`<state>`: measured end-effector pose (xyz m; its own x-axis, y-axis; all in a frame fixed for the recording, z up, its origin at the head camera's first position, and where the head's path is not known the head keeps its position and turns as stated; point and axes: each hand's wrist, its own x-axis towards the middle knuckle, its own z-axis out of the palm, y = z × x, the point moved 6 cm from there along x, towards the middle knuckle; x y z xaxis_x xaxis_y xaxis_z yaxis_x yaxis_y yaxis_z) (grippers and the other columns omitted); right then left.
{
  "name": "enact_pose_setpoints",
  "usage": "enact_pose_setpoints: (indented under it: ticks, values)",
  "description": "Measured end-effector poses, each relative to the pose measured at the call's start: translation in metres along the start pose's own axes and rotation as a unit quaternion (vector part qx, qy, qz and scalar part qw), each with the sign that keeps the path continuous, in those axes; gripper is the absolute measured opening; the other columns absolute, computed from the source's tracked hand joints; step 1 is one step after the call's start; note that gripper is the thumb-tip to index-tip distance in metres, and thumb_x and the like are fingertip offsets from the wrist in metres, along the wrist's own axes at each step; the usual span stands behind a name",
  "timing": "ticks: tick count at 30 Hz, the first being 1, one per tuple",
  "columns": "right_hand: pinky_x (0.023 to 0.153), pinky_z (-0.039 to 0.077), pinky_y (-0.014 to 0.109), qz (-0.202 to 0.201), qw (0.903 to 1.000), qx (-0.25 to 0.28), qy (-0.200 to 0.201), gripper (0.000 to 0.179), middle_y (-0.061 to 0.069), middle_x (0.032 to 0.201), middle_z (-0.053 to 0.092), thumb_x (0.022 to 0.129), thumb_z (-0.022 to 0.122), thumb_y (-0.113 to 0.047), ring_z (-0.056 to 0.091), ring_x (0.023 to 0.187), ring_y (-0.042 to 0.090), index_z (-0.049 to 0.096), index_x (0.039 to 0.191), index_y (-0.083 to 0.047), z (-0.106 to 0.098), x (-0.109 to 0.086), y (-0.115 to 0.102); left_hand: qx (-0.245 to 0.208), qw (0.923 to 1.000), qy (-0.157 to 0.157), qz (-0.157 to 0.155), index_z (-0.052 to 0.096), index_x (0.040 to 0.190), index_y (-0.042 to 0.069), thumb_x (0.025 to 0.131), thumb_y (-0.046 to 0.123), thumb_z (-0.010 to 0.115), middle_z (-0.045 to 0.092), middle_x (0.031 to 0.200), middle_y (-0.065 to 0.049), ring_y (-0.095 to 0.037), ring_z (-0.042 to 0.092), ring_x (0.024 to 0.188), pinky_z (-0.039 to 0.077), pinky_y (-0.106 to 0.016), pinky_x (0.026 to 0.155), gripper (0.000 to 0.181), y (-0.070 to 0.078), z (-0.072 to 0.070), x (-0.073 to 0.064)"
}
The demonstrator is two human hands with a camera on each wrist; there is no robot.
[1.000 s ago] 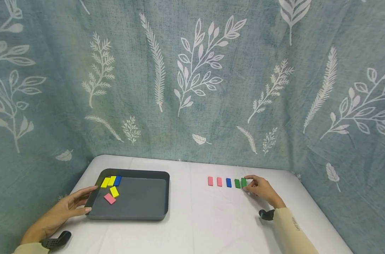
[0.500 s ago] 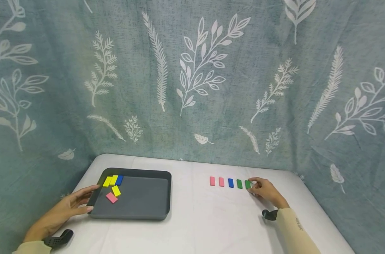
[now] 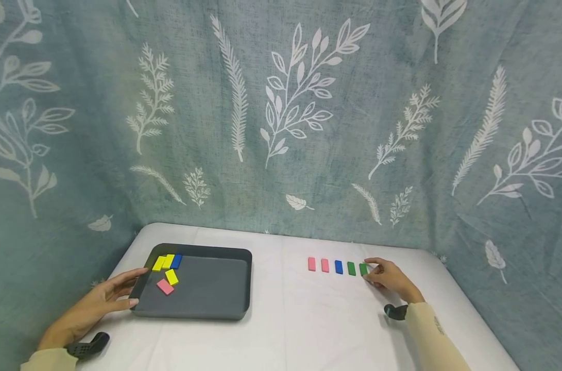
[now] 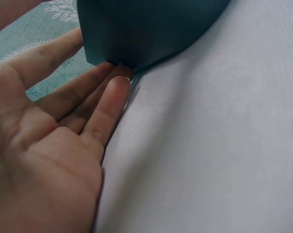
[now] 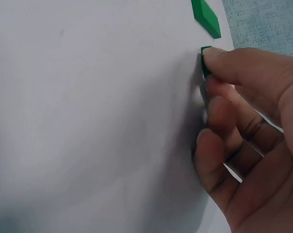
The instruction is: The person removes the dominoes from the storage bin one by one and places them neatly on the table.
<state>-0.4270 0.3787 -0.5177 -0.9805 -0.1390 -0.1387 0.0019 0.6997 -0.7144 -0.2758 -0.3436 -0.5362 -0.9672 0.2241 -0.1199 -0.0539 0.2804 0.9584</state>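
In the head view my right hand (image 3: 393, 281) pinches a small green block (image 3: 363, 269) lying on the white cloth, thumb at its near end and a fingertip at the far end. That block is the rightmost of a row: a second green block (image 3: 351, 268), a blue block (image 3: 338, 267) and two pink blocks (image 3: 325, 265) stand to its left, spaced apart. My left hand (image 3: 95, 305) touches the left side of a dark grey tray (image 3: 197, 314), its fingers extended. The left wrist view shows the fingertips against the tray wall (image 4: 137, 34).
Inside the tray, at its left, lie several yellow blocks (image 3: 171, 277), a blue block (image 3: 176, 262) and a pink block (image 3: 165, 287). A patterned green-blue curtain (image 3: 234, 196) encloses the back and sides of the white table (image 3: 281, 340).
The rightmost green block has slid slightly right and nearer under my right hand, widening the gap to its green neighbour. My left hand stays at the tray; the head view has shifted slightly.
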Motion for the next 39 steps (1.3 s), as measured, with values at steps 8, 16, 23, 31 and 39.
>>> enact_pose_setpoints:
  ticks: [8, 16, 23, 31, 39]
  values:
    - [0.06, 0.049, 0.038, -0.031, 0.9992, -0.002, 0.025, 0.056, 0.015, 0.097, 0.066, 0.098, 0.073, -0.021, 0.056, 0.068, 0.028, 0.052, 0.146, -0.002, -0.002, 0.004, -0.023, -0.011, 0.9999, 0.005, -0.01, 0.031, 0.162, 0.016, 0.098, 0.022, 0.071, 0.028, 0.163, -0.015, -0.017, 0.048, 0.127, 0.042, -0.05, 0.102, 0.075, -0.006, -0.001, 0.003]
    - [0.061, 0.052, 0.047, -0.061, 0.9979, 0.008, 0.02, 0.049, 0.017, 0.096, 0.066, 0.097, 0.074, -0.021, 0.058, 0.074, 0.043, 0.058, 0.142, -0.007, 0.021, 0.012, -0.07, -0.006, 1.0, 0.006, -0.005, 0.031, 0.162, 0.014, 0.098, 0.02, 0.07, 0.029, 0.162, -0.016, -0.018, 0.048, 0.127, 0.042, -0.049, 0.102, 0.075, -0.005, -0.002, 0.002]
    - [0.063, 0.053, 0.049, -0.092, 0.9955, 0.023, 0.0, 0.046, 0.012, 0.094, 0.066, 0.095, 0.076, -0.021, 0.059, 0.076, 0.045, 0.062, 0.138, -0.014, 0.053, 0.019, -0.108, -0.007, 0.9999, 0.005, -0.005, 0.032, 0.161, 0.015, 0.098, 0.021, 0.071, 0.029, 0.163, -0.016, -0.018, 0.048, 0.128, 0.043, -0.046, 0.1, 0.075, -0.004, -0.002, 0.003]
    - [0.062, 0.052, 0.047, -0.134, 0.9898, 0.039, -0.031, 0.043, 0.014, 0.093, 0.068, 0.095, 0.076, -0.021, 0.057, 0.079, 0.052, 0.064, 0.136, -0.018, 0.088, 0.024, -0.152, -0.012, 0.9999, 0.002, -0.003, 0.03, 0.162, 0.012, 0.098, 0.02, 0.071, 0.028, 0.163, -0.019, -0.021, 0.046, 0.129, 0.043, -0.047, 0.101, 0.076, -0.003, -0.001, 0.003]
    - [0.051, 0.048, 0.041, -0.176, 0.9806, 0.048, -0.07, 0.041, 0.019, 0.096, 0.069, 0.097, 0.075, -0.025, 0.055, 0.064, 0.043, 0.064, 0.136, -0.022, 0.123, 0.029, -0.195, -0.017, 0.9999, 0.0, -0.002, 0.03, 0.161, 0.012, 0.098, 0.02, 0.071, 0.028, 0.163, -0.018, -0.027, 0.043, 0.133, 0.044, -0.045, 0.101, 0.076, -0.001, 0.0, 0.003]
